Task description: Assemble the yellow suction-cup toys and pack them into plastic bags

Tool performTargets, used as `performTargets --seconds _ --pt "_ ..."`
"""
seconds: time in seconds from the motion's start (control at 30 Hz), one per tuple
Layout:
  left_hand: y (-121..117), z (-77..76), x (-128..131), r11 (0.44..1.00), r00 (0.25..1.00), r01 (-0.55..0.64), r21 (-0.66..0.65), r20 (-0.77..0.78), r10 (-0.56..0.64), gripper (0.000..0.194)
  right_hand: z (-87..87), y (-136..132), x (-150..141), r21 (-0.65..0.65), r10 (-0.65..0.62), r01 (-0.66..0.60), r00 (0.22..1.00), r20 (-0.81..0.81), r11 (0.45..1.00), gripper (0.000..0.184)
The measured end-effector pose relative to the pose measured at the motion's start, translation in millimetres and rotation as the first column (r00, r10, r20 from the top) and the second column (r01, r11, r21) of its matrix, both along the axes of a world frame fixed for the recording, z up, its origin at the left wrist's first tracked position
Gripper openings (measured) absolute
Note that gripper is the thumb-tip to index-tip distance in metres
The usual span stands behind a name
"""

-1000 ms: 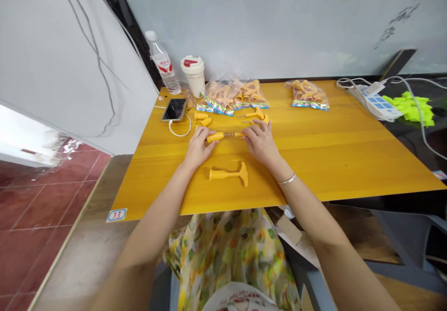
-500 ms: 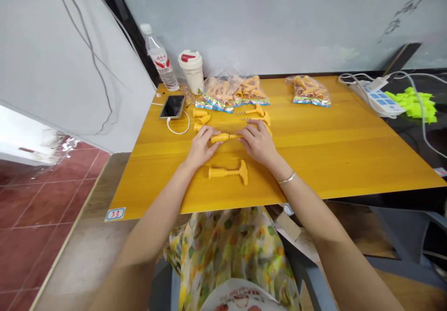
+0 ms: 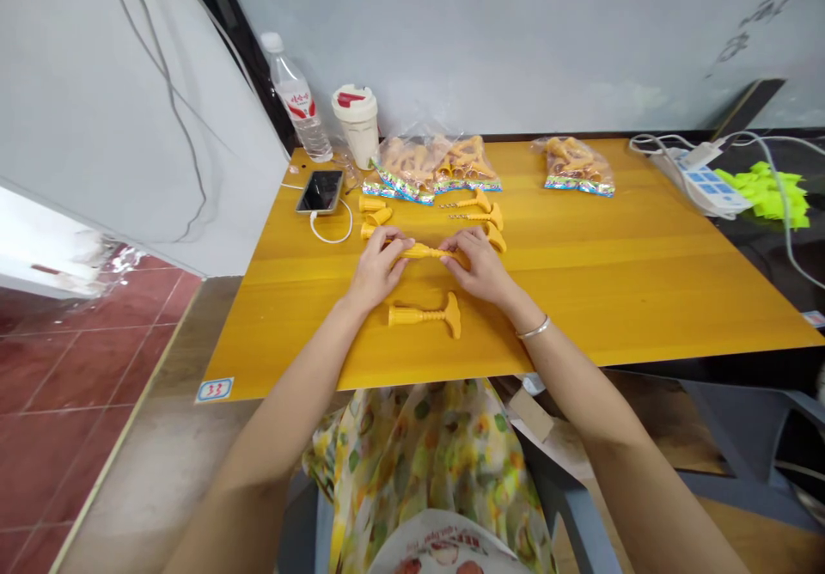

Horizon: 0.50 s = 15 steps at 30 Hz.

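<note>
My left hand (image 3: 380,269) and my right hand (image 3: 480,266) grip opposite ends of a yellow plastic rod (image 3: 422,252) above the middle of a yellow wood-grain table (image 3: 580,299). My fingers hide part of the rod. Just nearer me lies a yellow T-shaped plastic handle (image 3: 425,316), apart from both hands. Beyond my right fingers lie yellow T-handled pieces with thin metal screw shafts (image 3: 473,204). Short yellow ribbed plastic sleeves (image 3: 374,204) sit beyond my left hand.
Two clear bags of yellow parts (image 3: 431,166) (image 3: 576,168) lie along the table's back edge. A phone (image 3: 320,192) on a white cable, a water bottle (image 3: 300,106) and a white cup (image 3: 358,125) stand back left. A power strip (image 3: 705,187) lies back right.
My hands have moved closer together along the yellow rod. The metal coil showing between them earlier is no longer visible.
</note>
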State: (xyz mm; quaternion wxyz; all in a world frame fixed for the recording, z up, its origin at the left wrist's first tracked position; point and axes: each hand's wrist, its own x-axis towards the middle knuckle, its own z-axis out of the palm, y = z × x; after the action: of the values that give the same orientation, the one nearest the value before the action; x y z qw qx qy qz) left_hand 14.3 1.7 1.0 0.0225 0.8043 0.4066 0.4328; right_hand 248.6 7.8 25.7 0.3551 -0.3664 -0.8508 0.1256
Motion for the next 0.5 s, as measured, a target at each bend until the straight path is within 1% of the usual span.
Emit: performTargets --seconds 0.07,0.13,0.27,0.33,0.4,0.47,0.5 --pt "0.1 0.5 0.5 1.0 1.0 0.019 -0.002 0.016 -0.019 0.019 0.4 -1.0 -0.4 -0.037 0.014 -0.015 0.999 -0.037 0.999 0.013" --pt "0.0 1.7 1.1 0.998 0.998 0.059 -0.025 0.019 -0.059 0.019 0.6 -1.9 -1.2 -0.046 0.023 -0.026 0.997 -0.07 0.999 0.013" --pt "-0.3 4.0 1.8 0.982 0.99 0.141 -0.123 0.004 -0.141 0.027 1.5 -3.7 -3.0 -0.039 0.024 -0.028 0.994 -0.11 0.999 0.017" --pt "-0.6 4.1 2.2 0.977 0.988 0.152 -0.152 0.001 -0.154 0.029 2.4 -5.3 -3.6 -0.047 0.013 -0.019 0.991 -0.132 0.999 0.025" --pt "-1.1 3.5 2.7 0.974 0.987 0.16 -0.162 0.002 -0.162 0.03 3.4 -7.3 -4.1 -0.078 -0.009 -0.004 0.987 -0.161 0.997 0.038" --pt "-1.8 2.6 3.2 0.974 0.986 0.165 -0.156 0.001 -0.167 0.031 4.2 -8.9 -5.2 -0.172 -0.051 0.012 0.974 -0.22 0.985 0.052" --pt "-2.1 2.2 3.3 0.975 0.986 0.166 -0.145 -0.002 -0.168 0.031 4.6 -9.3 -6.0 -0.257 -0.082 0.011 0.96 -0.267 0.966 0.057"
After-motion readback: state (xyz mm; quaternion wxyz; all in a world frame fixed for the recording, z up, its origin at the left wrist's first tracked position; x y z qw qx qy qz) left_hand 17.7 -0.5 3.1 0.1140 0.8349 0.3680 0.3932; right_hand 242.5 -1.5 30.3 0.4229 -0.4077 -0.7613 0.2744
